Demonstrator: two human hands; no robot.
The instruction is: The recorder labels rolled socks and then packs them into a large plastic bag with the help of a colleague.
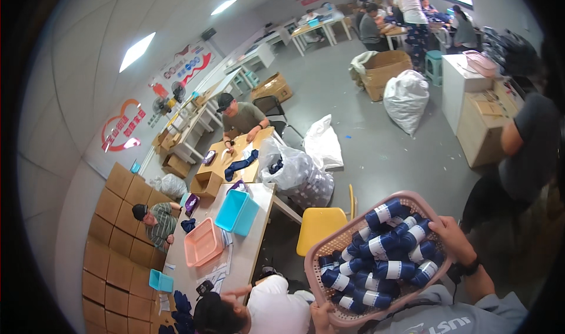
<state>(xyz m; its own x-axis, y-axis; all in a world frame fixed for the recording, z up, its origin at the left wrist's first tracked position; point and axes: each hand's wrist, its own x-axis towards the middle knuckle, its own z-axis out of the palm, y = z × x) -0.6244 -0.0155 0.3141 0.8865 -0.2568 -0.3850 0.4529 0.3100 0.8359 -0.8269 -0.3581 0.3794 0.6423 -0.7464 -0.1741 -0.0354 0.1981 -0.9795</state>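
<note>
I hold a pink plastic basket [310,273] with perforated walls in front of me, tilted in the view. My right hand [454,240] is closed round its right rim, a dark band on the wrist. At the lower left corner, my left hand [322,317] grips the basket's edge; part of it is cut off by the lower border. Inside lie several dark blue rolled bundles [379,245], heaped loosely, each with a white printed paper band.
A yellow chair [321,228] stands just beyond the basket. Left of it, a long table [256,207] bears a blue bin [236,211] and a pink tray [203,243]; people sit around it. A white sack [407,98] and cardboard box [385,69] stand farther off. Another person [529,140] is at right.
</note>
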